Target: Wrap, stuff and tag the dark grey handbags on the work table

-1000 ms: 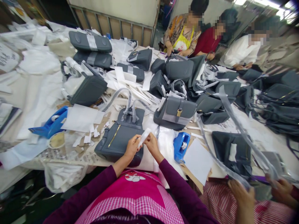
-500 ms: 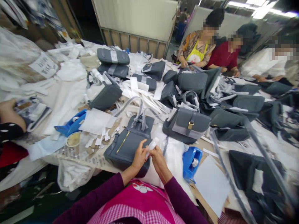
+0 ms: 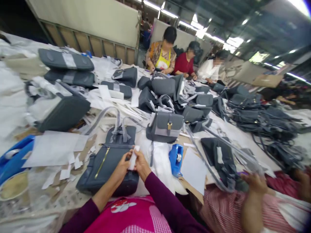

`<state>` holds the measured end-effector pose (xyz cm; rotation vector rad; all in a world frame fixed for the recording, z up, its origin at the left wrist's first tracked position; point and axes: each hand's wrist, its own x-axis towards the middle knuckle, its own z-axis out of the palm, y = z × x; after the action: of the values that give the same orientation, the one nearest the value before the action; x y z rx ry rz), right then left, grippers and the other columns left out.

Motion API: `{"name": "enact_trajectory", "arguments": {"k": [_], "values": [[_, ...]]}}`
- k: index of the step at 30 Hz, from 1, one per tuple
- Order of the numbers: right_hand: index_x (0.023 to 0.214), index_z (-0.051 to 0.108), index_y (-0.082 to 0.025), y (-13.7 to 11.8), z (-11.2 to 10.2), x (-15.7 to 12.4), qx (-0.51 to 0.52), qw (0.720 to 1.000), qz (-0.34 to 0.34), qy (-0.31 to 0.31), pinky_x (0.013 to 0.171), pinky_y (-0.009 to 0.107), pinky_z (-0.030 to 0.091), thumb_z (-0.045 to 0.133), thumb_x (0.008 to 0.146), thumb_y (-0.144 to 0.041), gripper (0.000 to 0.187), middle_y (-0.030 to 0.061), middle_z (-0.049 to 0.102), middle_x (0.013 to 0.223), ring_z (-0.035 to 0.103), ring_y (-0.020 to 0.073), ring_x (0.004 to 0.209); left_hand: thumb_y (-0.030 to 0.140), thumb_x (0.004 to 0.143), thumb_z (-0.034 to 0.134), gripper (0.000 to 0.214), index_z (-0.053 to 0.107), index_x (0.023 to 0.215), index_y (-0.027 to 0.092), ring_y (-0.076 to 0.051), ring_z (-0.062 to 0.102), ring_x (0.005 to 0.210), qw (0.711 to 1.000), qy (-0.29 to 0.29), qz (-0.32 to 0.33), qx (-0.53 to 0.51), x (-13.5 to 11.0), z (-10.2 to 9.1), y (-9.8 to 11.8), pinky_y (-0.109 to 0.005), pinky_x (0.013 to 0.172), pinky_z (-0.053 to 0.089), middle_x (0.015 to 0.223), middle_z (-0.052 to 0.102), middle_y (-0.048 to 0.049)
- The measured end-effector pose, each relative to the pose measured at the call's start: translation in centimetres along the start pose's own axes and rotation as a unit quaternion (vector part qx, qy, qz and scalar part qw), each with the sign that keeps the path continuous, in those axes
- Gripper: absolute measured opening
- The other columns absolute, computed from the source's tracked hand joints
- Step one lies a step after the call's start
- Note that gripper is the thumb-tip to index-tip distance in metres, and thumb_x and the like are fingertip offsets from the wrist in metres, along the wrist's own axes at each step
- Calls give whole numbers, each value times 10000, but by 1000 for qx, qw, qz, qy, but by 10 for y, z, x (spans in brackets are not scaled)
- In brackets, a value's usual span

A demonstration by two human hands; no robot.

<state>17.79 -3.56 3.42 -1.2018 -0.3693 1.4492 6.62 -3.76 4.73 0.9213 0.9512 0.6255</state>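
A small white folded strip (image 3: 133, 158), perhaps paper or thin foam, is pinched between my two hands. The fingers of my left hand (image 3: 123, 167) close on its left side, and my right hand (image 3: 142, 164) grips it from the right. Both hands hover over the right part of a dark grey backpack (image 3: 113, 165) that lies in front of me. The backpack has a slanting gold zip (image 3: 102, 162), and its straps (image 3: 124, 132) are wrapped in a pale covering at the top.
A blue tape dispenser (image 3: 176, 160) stands right of my hands beside white sheets (image 3: 194, 168). Behind is an upright grey bag with a gold clasp (image 3: 168, 124). Another blue dispenser (image 3: 17, 152) is at left. At right, a co-worker's hand (image 3: 255, 183) holds a long strap.
My view has swung to the right, so the table's contents appear further left. The white strip now looks longer and flatter between my fingers. A co-worker has come into view at right.
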Motion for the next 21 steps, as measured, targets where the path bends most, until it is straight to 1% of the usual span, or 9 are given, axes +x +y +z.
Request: {"name": "enact_trajectory", "arguments": {"k": [3,6,9,11,13,15,17,19,21], "values": [[1240,513,-249,-3,-3,-18,-202,964,-95,145,679,377,524,452,844,-551,502,173,632,1105,642,268,923,66,671,491,561,538,1218,183,-212,616,750,970,21,89,223,-23,-15,8,-379,777,501,768,624,-41],[1363,434,-164,-1,-15,-15,-422,841,-264,212,946,511,442,449,838,-580,670,208,502,1342,511,335,1207,18,676,491,477,640,1086,211,-213,599,967,944,79,144,286,-41,-41,23,-379,935,464,994,644,-70],[1407,422,-174,16,-21,-10,-594,704,-373,111,1081,552,293,412,899,-509,608,163,384,1480,336,330,1369,52,805,438,395,632,1092,241,-191,571,1060,871,168,205,414,-57,-86,42,-339,970,457,1065,638,-68],[1361,496,-195,33,-21,-16,-679,642,-356,8,1090,518,290,400,919,-452,520,139,431,1461,350,309,1368,69,842,412,360,622,1081,237,-193,555,1077,824,247,200,469,-66,-129,53,-338,974,455,1074,630,-79],[1267,586,-192,48,-19,-22,-736,599,-312,-42,1072,519,304,411,910,-411,454,143,530,1374,403,316,1333,61,828,414,347,609,1079,200,-226,537,1075,802,303,170,486,-71,-177,61,-391,982,444,1062,611,-103],[1198,625,-181,56,-13,-24,-760,582,-287,-21,1060,555,291,412,899,-376,415,155,569,1325,443,328,1298,49,795,441,331,598,1069,148,-269,516,1062,782,343,140,501,-70,-222,66,-460,982,421,1032,587,-123],[1193,614,-175,55,-2,-24,-749,590,-302,20,1059,576,269,392,906,-346,401,159,566,1325,481,310,1261,65,776,489,287,595,1040,102,-315,488,1067,764,373,114,515,-66,-255,68,-517,975,391,1018,566,-148],[1178,608,-188,48,15,-25,-717,610,-335,36,1057,567,267,371,918,-324,377,142,584,1297,529,276,1204,106,771,549,259,591,1026,83,-357,458,1092,739,396,93,537,-64,-273,70,-546,961,370,1041,552,-176],[1136,621,-201,42,36,-29,-686,632,-358,32,1044,535,285,371,922,-307,345,120,614,1245,555,252,1158,167,772,607,329,571,1089,85,-381,437,1121,689,425,74,583,-63,-283,72,-537,942,367,1129,530,-199]]}}
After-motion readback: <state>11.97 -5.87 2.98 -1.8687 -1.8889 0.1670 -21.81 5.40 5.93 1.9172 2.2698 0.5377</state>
